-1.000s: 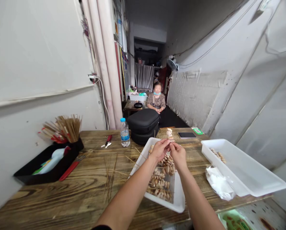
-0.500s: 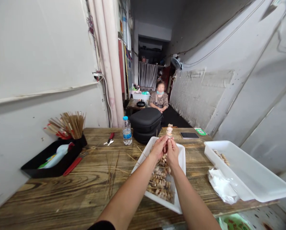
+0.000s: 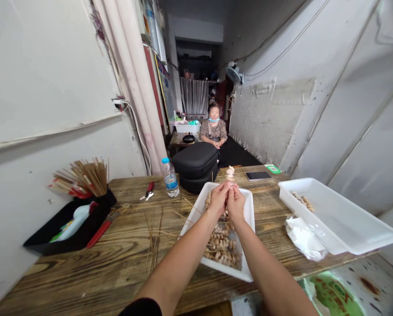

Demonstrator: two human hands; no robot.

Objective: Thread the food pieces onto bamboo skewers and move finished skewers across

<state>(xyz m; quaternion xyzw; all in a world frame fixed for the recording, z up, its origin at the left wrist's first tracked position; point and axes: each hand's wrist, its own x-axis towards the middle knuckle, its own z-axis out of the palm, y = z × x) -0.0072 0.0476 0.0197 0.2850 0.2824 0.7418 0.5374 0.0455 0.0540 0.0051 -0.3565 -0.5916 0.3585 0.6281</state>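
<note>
- The wooden desk (image 3: 117,245) carries everything
- A long white tray (image 3: 347,221) sits at its right edge, a few food pieces in the far end
- A nearer white tray (image 3: 250,219) lies under the hands, loaded sticks heaped inside
- A black case (image 3: 196,164) stands behind it, a water bottle (image 3: 170,177) just beside
- The left hand (image 3: 218,198) and right hand (image 3: 236,204) touch, both pinched on one skewer (image 3: 229,173)
- The skewer stands upright above the nearer tray, pale pieces threaded at its top
</note>
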